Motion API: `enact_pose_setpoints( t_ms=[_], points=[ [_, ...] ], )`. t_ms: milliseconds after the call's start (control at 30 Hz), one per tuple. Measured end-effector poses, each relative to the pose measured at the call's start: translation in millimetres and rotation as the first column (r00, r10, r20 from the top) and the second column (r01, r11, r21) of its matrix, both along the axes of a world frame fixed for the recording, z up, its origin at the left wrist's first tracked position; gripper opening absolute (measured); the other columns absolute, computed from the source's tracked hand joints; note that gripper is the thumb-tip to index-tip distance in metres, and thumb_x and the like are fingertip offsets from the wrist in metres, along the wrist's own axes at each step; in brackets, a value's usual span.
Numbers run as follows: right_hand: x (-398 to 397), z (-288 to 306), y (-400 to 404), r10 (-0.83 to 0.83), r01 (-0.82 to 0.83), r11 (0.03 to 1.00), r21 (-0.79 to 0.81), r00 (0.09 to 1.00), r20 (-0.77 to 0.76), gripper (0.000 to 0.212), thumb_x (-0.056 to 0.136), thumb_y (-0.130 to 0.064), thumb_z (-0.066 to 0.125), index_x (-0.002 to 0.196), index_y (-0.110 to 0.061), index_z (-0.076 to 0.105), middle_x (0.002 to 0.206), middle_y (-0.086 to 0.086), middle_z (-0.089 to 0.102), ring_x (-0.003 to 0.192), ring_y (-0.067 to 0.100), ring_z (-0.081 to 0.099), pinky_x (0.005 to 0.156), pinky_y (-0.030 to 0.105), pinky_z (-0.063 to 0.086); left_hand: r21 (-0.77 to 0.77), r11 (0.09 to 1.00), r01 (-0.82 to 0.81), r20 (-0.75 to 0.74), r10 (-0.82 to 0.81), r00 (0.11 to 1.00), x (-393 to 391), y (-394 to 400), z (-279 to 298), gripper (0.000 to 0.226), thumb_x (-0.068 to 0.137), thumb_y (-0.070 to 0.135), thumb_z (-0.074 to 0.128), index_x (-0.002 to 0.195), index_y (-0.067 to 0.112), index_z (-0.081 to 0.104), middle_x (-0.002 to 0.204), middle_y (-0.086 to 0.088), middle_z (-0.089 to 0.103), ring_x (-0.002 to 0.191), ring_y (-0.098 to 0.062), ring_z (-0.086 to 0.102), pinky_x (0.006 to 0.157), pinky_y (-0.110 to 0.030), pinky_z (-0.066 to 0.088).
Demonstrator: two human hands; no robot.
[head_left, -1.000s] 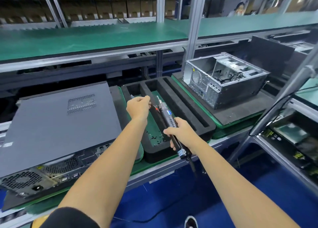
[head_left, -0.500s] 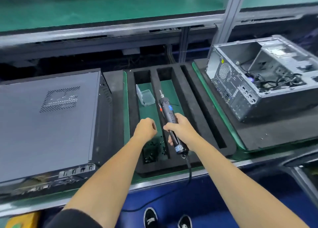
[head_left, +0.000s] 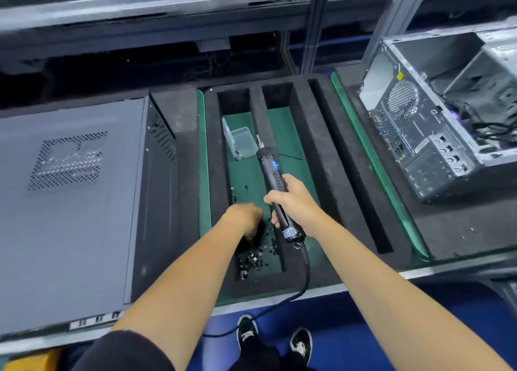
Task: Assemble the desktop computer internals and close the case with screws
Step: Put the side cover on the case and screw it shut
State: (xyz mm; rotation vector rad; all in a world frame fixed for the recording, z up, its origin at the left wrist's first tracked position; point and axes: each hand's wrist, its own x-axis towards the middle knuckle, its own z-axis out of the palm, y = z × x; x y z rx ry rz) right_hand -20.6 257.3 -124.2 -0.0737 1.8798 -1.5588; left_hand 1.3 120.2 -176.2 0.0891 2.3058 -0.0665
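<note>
Black loose screws in the foam tray draw the left hand, grasp unclear, while the right hand grips a corded electric screwdriver, likely before fastening the closed grey case.

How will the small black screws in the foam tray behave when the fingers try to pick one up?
The screws look tiny and lie loose in a heap, so they probably scatter or roll when nudged. On the flat green floor of the tray one may slip from the left hand.
</note>
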Motion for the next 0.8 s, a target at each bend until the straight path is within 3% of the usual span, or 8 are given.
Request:
enact_pose_setpoints(
  t_ms=[133,200,333,433,600,700,800],
  points=[
    [-7,-2,-6,0.03,-0.029,1.0,-0.007,1.0,0.01,0.023,0.081,-0.011,0.064,0.096,-0.017,0.048,0.071,0.008,0.053,0.047,0.026,0.057,0.046,0.033,0.051,-0.11,0.969,0.221,0.2,-0.196,0.96,9,12,-17,0.08,0.074,0.056,0.074,0.138,0.02,0.044,0.13,0.001,0.055,0.116,-0.024,0.057,0.075,-0.033,0.039],
    [-9,-3,-8,0.041,-0.041,0.999,-0.015,0.999,0.016,0.024,0.082,-0.011,0.064,0.099,-0.02,0.049,0.075,0.009,0.053,0.047,0.026,0.058,0.046,0.033,0.051,-0.117,0.932,0.343,0.204,-0.316,0.927,15,19,-25,0.09,0.065,0.066,0.075,0.137,0.02,0.047,0.13,0.0,0.056,0.117,-0.024,0.056,0.079,-0.032,0.04],
    [-10,-3,-11,0.05,-0.049,0.998,-0.024,0.998,0.03,0.026,0.084,-0.01,0.063,0.105,-0.017,0.049,0.074,0.011,0.053,0.047,0.026,0.057,0.047,0.036,0.051,-0.105,0.892,0.439,0.15,-0.422,0.894,23,23,-29,0.076,0.067,0.049,0.082,0.129,0.014,0.056,0.125,-0.005,0.059,0.114,-0.027,0.058,0.092,-0.036,0.048],
    [-8,-4,-11,0.052,-0.051,0.999,-0.013,0.998,0.027,0.025,0.084,-0.009,0.063,0.103,-0.015,0.049,0.074,0.01,0.053,0.048,0.026,0.057,0.048,0.037,0.051,-0.059,0.911,0.407,0.16,-0.394,0.905,22,20,-25,0.064,0.079,0.028,0.077,0.135,0.011,0.05,0.132,-0.008,0.054,0.118,-0.029,0.055,0.097,-0.038,0.048],
    [-5,-5,-9,0.045,-0.044,0.999,-0.003,0.999,0.008,0.022,0.084,-0.009,0.063,0.099,-0.017,0.049,0.072,0.008,0.053,0.045,0.025,0.057,0.045,0.031,0.049,0.023,0.972,0.232,0.045,-0.233,0.971,13,13,-15,0.037,0.09,0.008,0.051,0.127,0.007,0.051,0.123,-0.011,0.057,0.106,-0.028,0.059,0.085,-0.035,0.05],
    [-3,-6,-8,0.034,-0.034,0.999,-0.005,0.999,0.022,0.021,0.083,-0.009,0.063,0.096,-0.016,0.048,0.069,0.009,0.052,0.044,0.025,0.056,0.043,0.03,0.049,0.0,0.98,0.2,0.015,-0.2,0.98,8,11,-7,0.032,0.092,0.017,0.056,0.123,0.008,0.052,0.124,-0.009,0.057,0.108,-0.028,0.059,0.089,-0.037,0.05],
    [0,-6,-7,0.036,-0.036,0.999,0.004,0.999,0.032,0.024,0.083,-0.009,0.064,0.102,-0.011,0.048,0.074,0.009,0.052,0.046,0.026,0.057,0.044,0.031,0.05,-0.024,0.947,0.32,0.162,-0.312,0.936,14,13,-5,0.066,0.079,0.045,0.073,0.131,0.011,0.05,0.125,-0.006,0.059,0.109,-0.027,0.058,0.084,-0.037,0.05]
  ],
)
